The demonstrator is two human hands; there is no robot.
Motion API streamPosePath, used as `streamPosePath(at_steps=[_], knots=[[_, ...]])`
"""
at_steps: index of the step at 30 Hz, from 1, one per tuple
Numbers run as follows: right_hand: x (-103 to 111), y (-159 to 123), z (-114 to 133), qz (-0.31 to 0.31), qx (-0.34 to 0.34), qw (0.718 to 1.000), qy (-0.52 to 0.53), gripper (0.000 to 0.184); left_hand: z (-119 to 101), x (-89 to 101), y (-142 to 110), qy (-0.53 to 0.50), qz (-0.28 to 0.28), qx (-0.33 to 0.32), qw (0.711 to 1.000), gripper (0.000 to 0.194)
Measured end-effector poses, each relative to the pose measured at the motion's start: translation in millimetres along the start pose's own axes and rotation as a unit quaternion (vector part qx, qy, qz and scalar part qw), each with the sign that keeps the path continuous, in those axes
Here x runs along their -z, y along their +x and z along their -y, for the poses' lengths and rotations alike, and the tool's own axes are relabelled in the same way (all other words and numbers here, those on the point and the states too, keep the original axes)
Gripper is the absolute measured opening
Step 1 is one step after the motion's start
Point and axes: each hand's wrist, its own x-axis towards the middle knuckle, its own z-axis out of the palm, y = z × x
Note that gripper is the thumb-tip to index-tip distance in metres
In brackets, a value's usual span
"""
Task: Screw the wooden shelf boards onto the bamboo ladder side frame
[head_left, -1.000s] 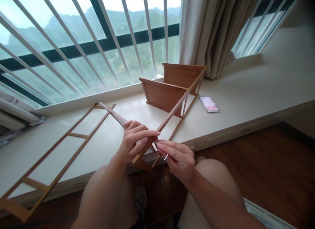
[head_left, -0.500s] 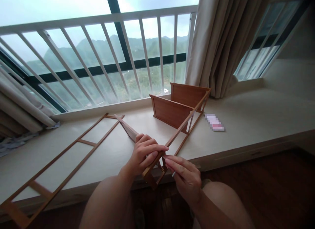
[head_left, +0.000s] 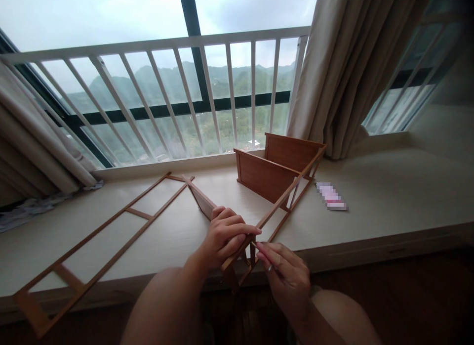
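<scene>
My left hand (head_left: 227, 234) is wrapped over the near corner of a brown wooden shelf frame (head_left: 276, 206), its index finger stretched along the rail. Just right of that corner, my right hand (head_left: 287, 271) pinches a thin metal rod (head_left: 270, 268), which looks like a hex key. One end of the rod pokes out under the fingers; its other end points at the frame's corner and is mostly hidden. Two wooden panels (head_left: 262, 179) stand fixed at the frame's far end. Beyond my left hand, another panel (head_left: 202, 199) leans out from the near end.
A second ladder-like wooden frame (head_left: 111, 261) lies at the left, its near end past the ledge's edge. The pale window ledge (head_left: 388, 196) bears a pink-and-white blurred item (head_left: 331, 196). White railings (head_left: 229, 88) and curtains (head_left: 336, 78) stand behind.
The view has tilted, so everything sits slightly lower and further right. Both hands keep their places at the frame's corner, the right fingers shifting only slightly around the rod.
</scene>
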Motion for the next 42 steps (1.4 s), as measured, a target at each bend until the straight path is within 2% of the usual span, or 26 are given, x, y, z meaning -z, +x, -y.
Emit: streamPosePath(at_steps=[19,27,34,42], knots=[[0.0,3.9,3.8,0.0,-0.03,0.999,0.031,0.034,1.4,1.2,-1.1,0.01,0.016,0.001,1.0,0.041],[-2.0,0.9,5.5,-0.003,-0.057,0.998,0.041,0.034,-1.0,0.8,-1.6,-0.008,0.005,0.01,1.0,0.039],[1.3,2.0,3.0,0.02,-0.025,0.999,0.037,0.041,-4.6,2.1,-1.5,-0.006,0.014,0.028,0.999,0.039],[6.7,3.4,0.2,0.053,0.0,0.998,0.02,0.038,-4.4,2.2,-2.2,-0.003,0.012,0.025,1.0,0.041]])
